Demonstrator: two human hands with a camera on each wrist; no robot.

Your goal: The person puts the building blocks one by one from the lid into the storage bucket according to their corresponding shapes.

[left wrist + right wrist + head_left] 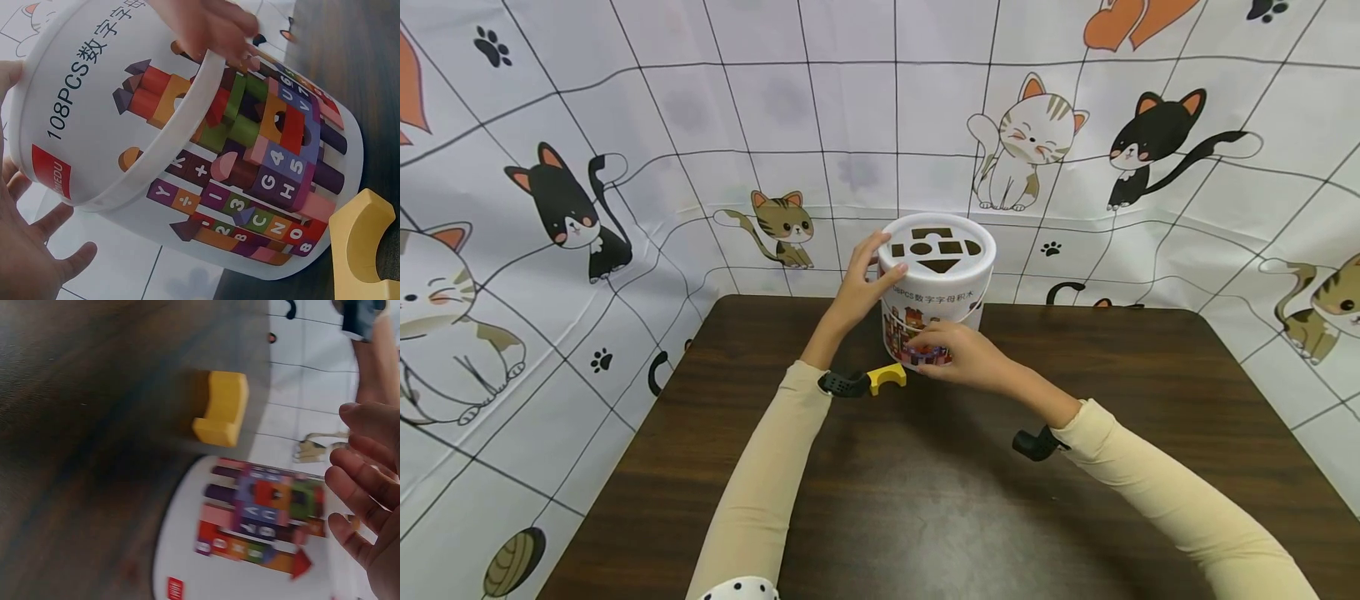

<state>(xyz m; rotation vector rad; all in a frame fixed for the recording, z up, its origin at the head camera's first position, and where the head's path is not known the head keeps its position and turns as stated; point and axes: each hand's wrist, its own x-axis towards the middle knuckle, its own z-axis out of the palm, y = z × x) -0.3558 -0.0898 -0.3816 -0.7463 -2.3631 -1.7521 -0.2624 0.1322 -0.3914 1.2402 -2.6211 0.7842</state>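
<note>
Both hands on a white cylindrical plastic block bucket (936,292) with a shape-sorter lid, upper centre of the head view, at the far edge of the dark brown wooden table (925,500).

Left hand (863,283) grasps the lid rim from the left, thumb over the top edge, fingers curved round the wall. Right hand (961,354) lies against the printed lower front, fingers spread and fairly straight, pressing rather than clenched. Step in hand, by my reading: steadying or turning the bucket; the next move calls for a firm 2-handed hold so it does not tip. Lid (937,244) shows 5 cut-out slots; contents not visible, only printed blocks on the label. 1 yellow wooden arch block (888,377) lies on the table just left of the bucket's base, apart from both hands.
</note>
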